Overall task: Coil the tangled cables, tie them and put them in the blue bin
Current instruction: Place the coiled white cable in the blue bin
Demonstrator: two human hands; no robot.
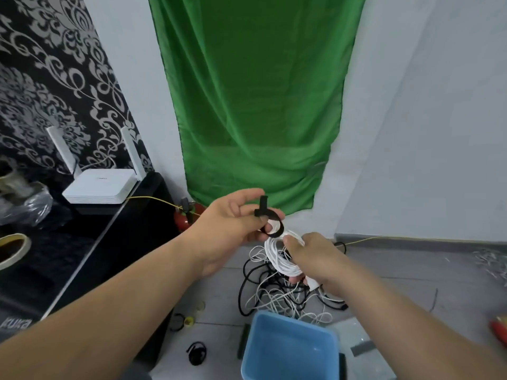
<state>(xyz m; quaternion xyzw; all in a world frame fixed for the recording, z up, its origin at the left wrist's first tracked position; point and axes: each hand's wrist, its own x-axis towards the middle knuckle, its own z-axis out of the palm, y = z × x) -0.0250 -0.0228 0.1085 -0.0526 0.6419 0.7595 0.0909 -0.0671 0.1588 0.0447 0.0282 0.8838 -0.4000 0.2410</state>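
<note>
Black velcro strap (pixel 262 208), pinched in the left hand (pixel 230 226), loops the white cable coil (pixel 275 257) the right hand (pixel 315 259) grips. Pull it snug before releasing.

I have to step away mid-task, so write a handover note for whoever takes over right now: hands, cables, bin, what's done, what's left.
Left hand pinches a black strap tie looped at the top of the white cable coil.
Right hand grips that coil, held up over the floor.
Done: one white cable coiled.
Blue bin: no cables in the part that shows.
Left: fasten the tie, put the coil in the bin, then coil and tie the tangled black and white cables on the floor beyond it.
</note>
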